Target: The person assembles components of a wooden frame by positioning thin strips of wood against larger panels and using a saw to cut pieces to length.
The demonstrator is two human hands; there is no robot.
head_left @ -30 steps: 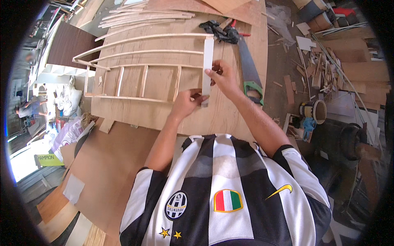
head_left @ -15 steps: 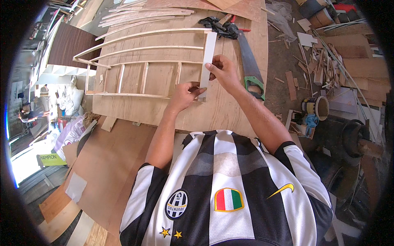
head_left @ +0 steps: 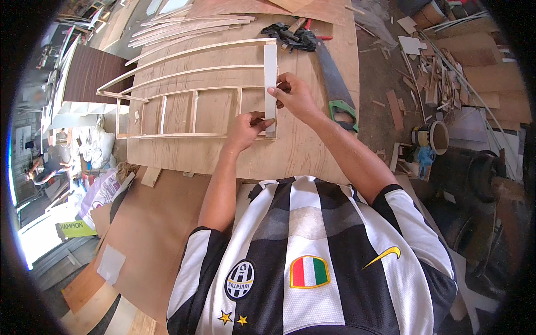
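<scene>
A slim wooden frame (head_left: pixel 194 89) with several rails and crosspieces lies on the plywood-topped table in front of me. Along its right end rests a narrow white strip (head_left: pixel 270 66), lined up with the end piece. My left hand (head_left: pixel 245 132) pinches the strip's near end between thumb and fingers. Farther up, my right hand (head_left: pixel 294 98) grips its right edge, thumb on top and fingers curled by the side. Part of the frame's end is hidden under the strip and my hands.
A handsaw (head_left: pixel 333 75) with a green handle lies right of the frame. Beyond it, a hammer (head_left: pixel 294 28) rests on black plastic (head_left: pixel 279 39). Thin wooden strips (head_left: pixel 184 30) lie at the back left. Offcuts (head_left: pixel 435 84) and a bucket (head_left: pixel 439 138) are on the floor at right.
The white strip has swung from a slant to lie straight along the frame's end, its far end moving left. Both hands keep their hold. The whole view has shifted slightly.
</scene>
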